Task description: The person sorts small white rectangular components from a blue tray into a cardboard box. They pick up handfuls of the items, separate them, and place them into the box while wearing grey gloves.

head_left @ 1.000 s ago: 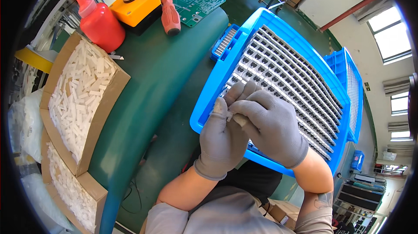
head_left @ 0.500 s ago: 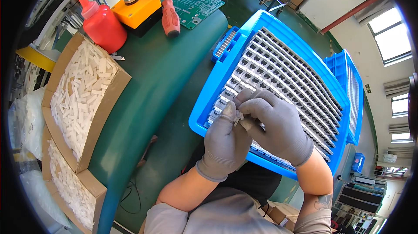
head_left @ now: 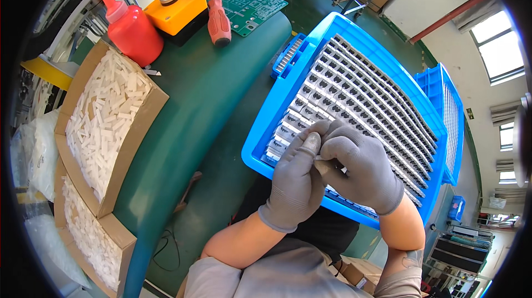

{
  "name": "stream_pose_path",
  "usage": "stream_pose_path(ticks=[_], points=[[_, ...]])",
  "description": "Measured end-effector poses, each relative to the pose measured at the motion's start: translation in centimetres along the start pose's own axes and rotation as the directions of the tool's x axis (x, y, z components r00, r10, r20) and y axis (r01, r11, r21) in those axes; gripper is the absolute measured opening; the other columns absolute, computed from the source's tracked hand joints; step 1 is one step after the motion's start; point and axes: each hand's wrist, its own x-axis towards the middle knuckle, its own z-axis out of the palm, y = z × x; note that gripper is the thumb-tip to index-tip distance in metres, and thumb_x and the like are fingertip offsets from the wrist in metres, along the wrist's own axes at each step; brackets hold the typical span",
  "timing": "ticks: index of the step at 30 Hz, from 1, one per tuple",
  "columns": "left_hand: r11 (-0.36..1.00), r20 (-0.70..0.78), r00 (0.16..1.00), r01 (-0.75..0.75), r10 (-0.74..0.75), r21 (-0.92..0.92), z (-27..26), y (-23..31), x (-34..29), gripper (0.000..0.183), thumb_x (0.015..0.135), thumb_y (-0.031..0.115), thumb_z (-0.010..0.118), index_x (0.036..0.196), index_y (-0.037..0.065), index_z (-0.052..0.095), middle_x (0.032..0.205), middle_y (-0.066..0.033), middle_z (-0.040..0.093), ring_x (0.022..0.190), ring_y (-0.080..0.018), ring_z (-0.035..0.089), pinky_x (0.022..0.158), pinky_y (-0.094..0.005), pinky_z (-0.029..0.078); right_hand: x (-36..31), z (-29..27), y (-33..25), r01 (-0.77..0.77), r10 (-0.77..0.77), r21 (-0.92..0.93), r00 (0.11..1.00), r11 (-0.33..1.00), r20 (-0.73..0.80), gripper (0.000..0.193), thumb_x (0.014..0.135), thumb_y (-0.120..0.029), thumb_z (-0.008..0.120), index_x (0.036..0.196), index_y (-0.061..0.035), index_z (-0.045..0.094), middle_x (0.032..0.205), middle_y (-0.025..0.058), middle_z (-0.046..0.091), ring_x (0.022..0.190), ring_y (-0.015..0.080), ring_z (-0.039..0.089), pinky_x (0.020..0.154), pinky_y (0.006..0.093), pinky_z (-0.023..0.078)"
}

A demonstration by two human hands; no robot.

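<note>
My left hand (head_left: 293,190) and my right hand (head_left: 363,167), both in grey knit gloves, meet over the near edge of a blue crate (head_left: 259,129). Their fingertips press together around a small pale piece (head_left: 318,158). Only a sliver of that piece shows; the fingers cover the rest, so its kind is hidden. Beneath and beyond my hands, the crate holds many rows of small white-and-black parts (head_left: 360,93), set side by side in slanting lines.
To the left, cardboard boxes hold loose white strips (head_left: 105,115) on a green-topped bench (head_left: 194,109). A red squeeze bottle (head_left: 133,34), a yellow box with a green button (head_left: 174,9), a screwdriver (head_left: 219,23) and a green circuit board (head_left: 249,7) stand farther back. Another blue crate (head_left: 451,126) is at right.
Both hands have shifted slightly right and toward me, still together. My fingers have closed further over the small piece, which now shows less.
</note>
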Motion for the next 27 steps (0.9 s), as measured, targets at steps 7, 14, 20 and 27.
stream_pose_path(ticks=[7,14,20,27], points=[[0.999,-0.023,1.0,-0.006,0.007,0.041,0.4,-0.4,0.2,0.034,0.112,0.021,0.035,0.135,0.002,0.051,0.13,-0.0126,0.06,0.122,-0.0215,0.059,0.109,-0.0373,0.046,-0.3,0.2,0.1,0.059,-0.059,0.059,0.998,0.996,-0.01,0.017,0.083,-0.004,0.073,0.093,-0.0087,0.06,0.087,0.0092,0.063,0.082,0.0314,0.066,0.07,0.039,0.056],[0.978,0.066,0.978,-0.195,0.199,-0.07,0.0,1.8,-0.6,0.032,0.113,0.019,0.035,0.136,0.002,0.05,0.138,-0.0155,0.057,0.132,-0.0262,0.056,0.116,-0.042,0.044,0.6,-0.5,2.4,-0.242,0.367,0.434,0.901,0.868,-0.232,0.011,0.089,0.002,0.07,0.095,-0.0012,0.061,0.087,0.0099,0.069,0.073,0.0167,0.065,0.068,0.0277,0.054],[0.906,0.091,0.902,-0.423,0.423,-0.018,-2.0,5.6,-0.1,0.031,0.112,0.024,0.039,0.13,0.007,0.057,0.138,-0.0176,0.062,0.134,-0.0316,0.057,0.118,-0.0492,0.044,3.6,1.9,5.9,-0.301,0.314,0.097,0.933,0.949,-0.177,0.011,0.091,-0.004,0.068,0.101,0.0007,0.069,0.087,0.0116,0.07,0.079,0.018,0.07,0.071,0.0308,0.055],[0.866,0.134,0.856,-0.498,0.499,-0.043,-3.1,6.3,0.0,0.033,0.112,0.024,0.039,0.132,0.006,0.057,0.139,-0.016,0.062,0.137,-0.031,0.055,0.119,-0.0487,0.044,4.8,4.3,6.3,-0.292,0.262,-0.245,0.954,0.925,-0.149,0.008,0.088,-0.015,0.07,0.088,-0.0068,0.069,0.085,0.011,0.068,0.081,0.0315,0.069,0.072,0.0423,0.056]])
